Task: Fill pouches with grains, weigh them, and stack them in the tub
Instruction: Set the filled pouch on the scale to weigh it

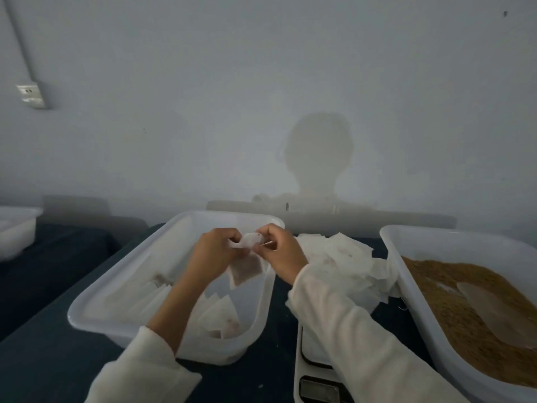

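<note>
Both hands, left hand [213, 248] and right hand [280, 251], pinch the top of 1 filled pouch [245, 267] above the tub [116, 289], probably closing it before stacking.

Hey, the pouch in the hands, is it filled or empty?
Filled: the pouch shows a dark mass in its lower part while the left hand and right hand pinch its top.

Both arms reach forward in pale sleeves, wrists bare, hands meeting out front at the same height. Left hand [213, 248] has its fingers curled in, thumb tucked toward the right. Right hand [280, 251] mirrors it, fingertips bunched in a pinch, knuckles up, the two hands nearly touching
</note>
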The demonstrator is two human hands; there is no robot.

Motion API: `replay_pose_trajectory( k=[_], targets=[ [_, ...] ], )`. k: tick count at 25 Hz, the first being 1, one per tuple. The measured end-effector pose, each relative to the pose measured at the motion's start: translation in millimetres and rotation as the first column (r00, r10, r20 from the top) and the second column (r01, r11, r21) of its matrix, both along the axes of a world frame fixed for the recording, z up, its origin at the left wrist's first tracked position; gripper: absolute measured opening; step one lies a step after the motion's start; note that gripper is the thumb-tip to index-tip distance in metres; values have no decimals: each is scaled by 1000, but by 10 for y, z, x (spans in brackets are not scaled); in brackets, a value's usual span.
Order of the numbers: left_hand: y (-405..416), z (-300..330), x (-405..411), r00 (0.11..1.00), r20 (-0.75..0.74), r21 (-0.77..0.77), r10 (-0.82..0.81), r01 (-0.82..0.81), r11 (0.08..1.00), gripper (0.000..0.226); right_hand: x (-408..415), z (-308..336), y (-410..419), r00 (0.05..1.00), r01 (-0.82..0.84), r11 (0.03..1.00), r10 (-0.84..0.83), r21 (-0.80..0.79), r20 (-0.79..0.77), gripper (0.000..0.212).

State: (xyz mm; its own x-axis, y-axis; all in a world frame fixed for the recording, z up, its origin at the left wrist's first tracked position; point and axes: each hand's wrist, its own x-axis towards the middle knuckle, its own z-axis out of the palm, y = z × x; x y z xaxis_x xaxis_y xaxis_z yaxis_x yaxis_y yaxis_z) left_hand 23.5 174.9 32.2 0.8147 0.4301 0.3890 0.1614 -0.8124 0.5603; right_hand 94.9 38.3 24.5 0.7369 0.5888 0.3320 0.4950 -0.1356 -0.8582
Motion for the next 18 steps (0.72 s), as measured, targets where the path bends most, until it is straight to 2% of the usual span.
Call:
replay_pose_trajectory(
  k=[4,6,9,10,12,15,18],
  targets=[
    [750,-176,6,985,-107,-73,138,-146,986,28,-97,-210,371,997,-79,979,79,-188,-8,27],
    [1075,-294,-15,962,-143,-77,232,-245,967,18,-128,-325,408,994,-94,955,107,-283,30,25],
    [1391,-491,-73,923,-227,-95,312,-340,936,5,-135,-420,394,987,-74,937,117,-342,108,19],
    [1456,-561,-82,907,-281,-80,312,-347,935,2,-129,-427,386,985,-69,934,119,-351,123,18],
    [1529,-658,-91,847,-411,46,336,-348,936,11,-128,-433,373,983,-62,924,122,-377,138,18],
    [1560,-692,-95,765,-480,192,428,-385,903,19,-141,-427,356,980,-62,915,132,-399,148,18],
    [1569,-669,-131,710,-508,259,488,-415,872,25,-159,-360,280,984,-145,958,165,-249,60,16]
  ],
)
